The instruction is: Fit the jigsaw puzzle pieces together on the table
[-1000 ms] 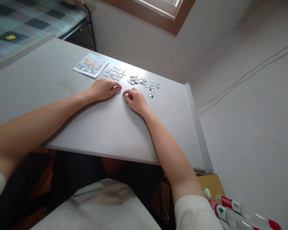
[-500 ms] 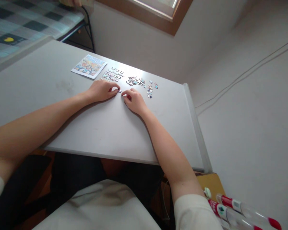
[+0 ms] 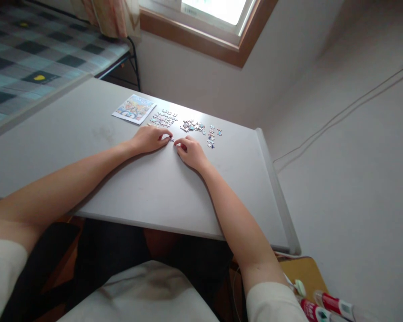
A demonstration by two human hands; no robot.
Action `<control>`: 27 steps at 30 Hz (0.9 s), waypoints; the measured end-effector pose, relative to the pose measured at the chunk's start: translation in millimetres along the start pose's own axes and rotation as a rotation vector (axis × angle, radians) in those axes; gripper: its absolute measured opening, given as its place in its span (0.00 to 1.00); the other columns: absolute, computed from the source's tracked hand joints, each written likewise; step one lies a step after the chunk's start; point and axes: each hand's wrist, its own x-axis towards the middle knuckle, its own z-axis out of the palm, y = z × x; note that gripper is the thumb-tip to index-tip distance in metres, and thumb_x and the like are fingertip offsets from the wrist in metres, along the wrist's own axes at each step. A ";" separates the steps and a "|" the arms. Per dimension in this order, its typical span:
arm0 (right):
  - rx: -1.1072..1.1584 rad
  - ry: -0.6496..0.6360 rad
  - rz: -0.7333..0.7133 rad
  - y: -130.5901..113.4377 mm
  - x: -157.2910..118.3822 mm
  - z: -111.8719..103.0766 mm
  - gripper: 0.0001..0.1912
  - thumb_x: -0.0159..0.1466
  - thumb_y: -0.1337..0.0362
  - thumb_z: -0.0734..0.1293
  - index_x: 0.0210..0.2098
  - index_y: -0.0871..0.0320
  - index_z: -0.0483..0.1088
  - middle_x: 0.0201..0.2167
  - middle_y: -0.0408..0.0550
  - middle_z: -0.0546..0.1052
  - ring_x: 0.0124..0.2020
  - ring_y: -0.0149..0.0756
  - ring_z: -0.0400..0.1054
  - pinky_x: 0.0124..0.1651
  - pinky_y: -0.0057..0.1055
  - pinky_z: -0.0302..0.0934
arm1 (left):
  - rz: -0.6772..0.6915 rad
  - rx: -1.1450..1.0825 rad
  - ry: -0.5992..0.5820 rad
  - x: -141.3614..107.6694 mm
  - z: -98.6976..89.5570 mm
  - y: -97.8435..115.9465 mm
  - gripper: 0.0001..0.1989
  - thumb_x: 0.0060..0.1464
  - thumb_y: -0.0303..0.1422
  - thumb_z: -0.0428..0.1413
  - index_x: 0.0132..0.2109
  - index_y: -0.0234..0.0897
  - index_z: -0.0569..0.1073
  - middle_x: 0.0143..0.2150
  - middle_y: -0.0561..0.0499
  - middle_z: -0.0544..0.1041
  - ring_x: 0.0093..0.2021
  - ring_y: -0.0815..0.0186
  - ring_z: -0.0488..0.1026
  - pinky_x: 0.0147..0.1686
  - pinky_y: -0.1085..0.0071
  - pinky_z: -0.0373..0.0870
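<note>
My left hand (image 3: 153, 138) rests on the grey table with thumb and forefinger pinched on a small jigsaw puzzle piece (image 3: 172, 139). Just right of that piece, my right hand (image 3: 190, 152) is curled with its fingertips close together; whether anything lies between them is too small to tell. Beyond my left hand spreads a group of loose puzzle pieces (image 3: 164, 118). A denser heap of pieces (image 3: 192, 125) lies past my right hand, and a short column of pieces (image 3: 211, 137) sits to its right. The printed picture sheet (image 3: 135, 109) lies flat behind my left hand.
The table (image 3: 154, 188) has a raised edge strip (image 3: 278, 192) on the right, beside a white wall. At far left is a bed with a checked cover (image 3: 53, 58). Bottles with red labels (image 3: 336, 304) lie low at right, near a yellow stool (image 3: 304, 273).
The view has tilted up a little, so table and hands sit lower in the picture. Both hands keep nearly the same pose, with the puzzle piece still at my left fingertips.
</note>
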 end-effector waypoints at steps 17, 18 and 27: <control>0.019 0.008 0.006 1.1 -2.0 0.3 0.12 0.62 0.66 0.61 0.40 0.56 0.76 0.31 0.44 0.68 0.32 0.30 0.63 0.43 0.29 0.59 | 0.016 -0.005 -0.024 -2.1 -4.6 3.3 0.20 0.58 0.43 0.46 0.51 0.47 0.77 0.31 0.53 0.78 0.33 0.64 0.74 0.31 0.73 0.60; 0.019 0.006 0.004 1.2 -1.9 0.4 0.12 0.62 0.66 0.61 0.40 0.55 0.76 0.31 0.44 0.68 0.32 0.30 0.63 0.44 0.29 0.59 | 0.014 -0.007 -0.024 -1.9 -4.7 3.4 0.20 0.58 0.43 0.46 0.51 0.47 0.76 0.31 0.53 0.78 0.33 0.64 0.74 0.31 0.73 0.60; 0.013 -0.014 0.022 -0.8 -1.9 -0.6 0.12 0.62 0.65 0.61 0.41 0.54 0.76 0.32 0.44 0.68 0.33 0.31 0.63 0.44 0.30 0.59 | -0.002 -0.031 -0.031 -0.2 -4.0 3.1 0.20 0.58 0.44 0.47 0.50 0.48 0.77 0.32 0.52 0.79 0.34 0.64 0.75 0.33 0.73 0.63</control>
